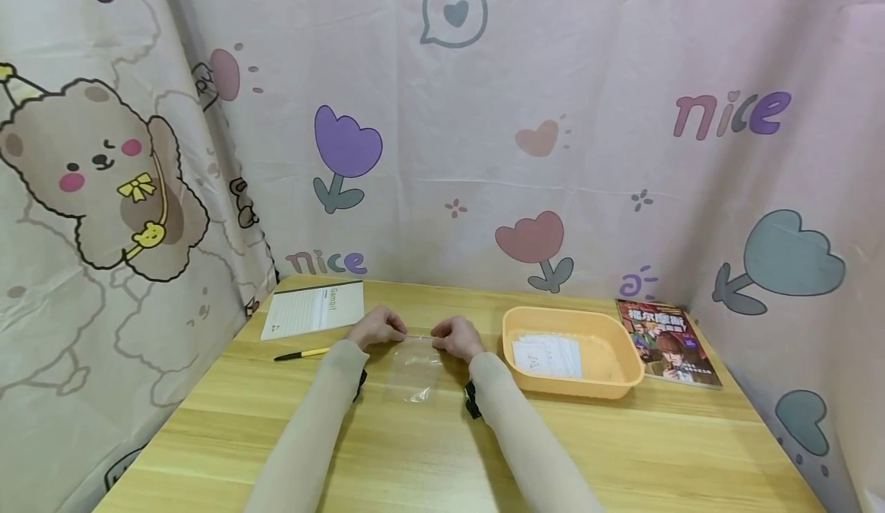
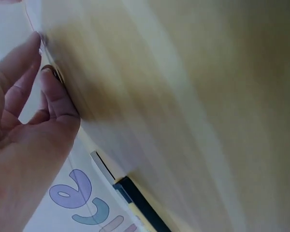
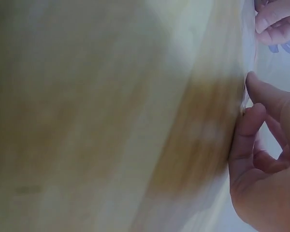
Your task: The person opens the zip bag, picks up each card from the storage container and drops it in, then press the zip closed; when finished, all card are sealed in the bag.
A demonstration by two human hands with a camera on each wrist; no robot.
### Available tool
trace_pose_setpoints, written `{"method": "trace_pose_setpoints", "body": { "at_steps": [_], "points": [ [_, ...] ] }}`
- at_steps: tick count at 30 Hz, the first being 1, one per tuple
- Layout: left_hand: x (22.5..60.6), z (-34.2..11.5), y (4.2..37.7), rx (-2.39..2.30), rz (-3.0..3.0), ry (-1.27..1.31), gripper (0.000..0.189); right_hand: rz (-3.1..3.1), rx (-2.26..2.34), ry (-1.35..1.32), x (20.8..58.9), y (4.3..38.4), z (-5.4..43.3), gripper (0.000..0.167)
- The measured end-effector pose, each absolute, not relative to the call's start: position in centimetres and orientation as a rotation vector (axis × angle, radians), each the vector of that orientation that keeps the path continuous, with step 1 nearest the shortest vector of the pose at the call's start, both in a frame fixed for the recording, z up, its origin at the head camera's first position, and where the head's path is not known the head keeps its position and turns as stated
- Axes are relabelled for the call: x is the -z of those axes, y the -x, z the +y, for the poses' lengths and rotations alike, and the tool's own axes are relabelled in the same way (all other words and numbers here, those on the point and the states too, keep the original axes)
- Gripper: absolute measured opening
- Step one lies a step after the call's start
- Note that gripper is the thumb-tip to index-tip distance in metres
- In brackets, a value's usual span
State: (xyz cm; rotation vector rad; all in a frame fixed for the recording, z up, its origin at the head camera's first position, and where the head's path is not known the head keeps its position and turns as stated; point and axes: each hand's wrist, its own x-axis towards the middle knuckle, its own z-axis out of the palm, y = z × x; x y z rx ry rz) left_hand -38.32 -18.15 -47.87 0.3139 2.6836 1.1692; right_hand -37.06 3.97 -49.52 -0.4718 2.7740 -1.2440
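A clear plastic bag [image 1: 415, 371] lies flat on the wooden table between my hands, its top edge toward the back. My left hand [image 1: 378, 326] pinches the left end of that edge between thumb and fingers. At the other end my right hand [image 1: 458, 337] pinches the same edge. In the left wrist view the left hand [image 2: 34, 111] has thumb and fingertip close together at the bag's edge. The right wrist view has the right hand [image 3: 268, 140] low against the tabletop, its thumb and finger at the thin film.
Right of my hands stands a yellow plastic basket [image 1: 608, 388] holding white paper cards [image 1: 546, 355]. A magazine [image 1: 671, 344] lies beyond it. Left are a notebook [image 1: 304, 315] and a yellow-and-black pen [image 1: 302, 354]. A printed curtain [image 1: 429, 152] hangs behind the table.
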Motion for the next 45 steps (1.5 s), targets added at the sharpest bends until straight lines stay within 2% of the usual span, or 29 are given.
{"method": "trace_pose_setpoints", "body": {
  "at_steps": [4,10,21,29,35,45],
  "points": [
    [48.1,-18.2,38.5,-1.167,2.654,-0.318,0.011,2.793,1.198,0.437,49.6,37.1,4.0,0.006],
    [48.0,-18.2,38.5,-1.147,2.645,-0.339,0.007,2.785,1.248,0.424,49.7,37.0,4.3,0.004],
    [47.5,-19.0,37.8,-1.368,2.398,-0.379,0.016,2.488,1.699,0.290,49.2,35.0,4.6,0.012],
    [46.5,-18.6,36.6,-1.429,2.457,-0.500,0.018,2.364,1.908,0.229,48.4,33.5,5.0,0.017],
    [45.4,-17.3,35.5,-1.570,2.443,-0.510,0.021,2.312,1.971,0.237,47.3,32.3,5.9,0.033],
    [43.9,-14.1,35.0,-1.622,2.423,-0.719,0.022,2.336,1.857,0.321,44.8,30.8,8.2,0.030]
  ]
}}
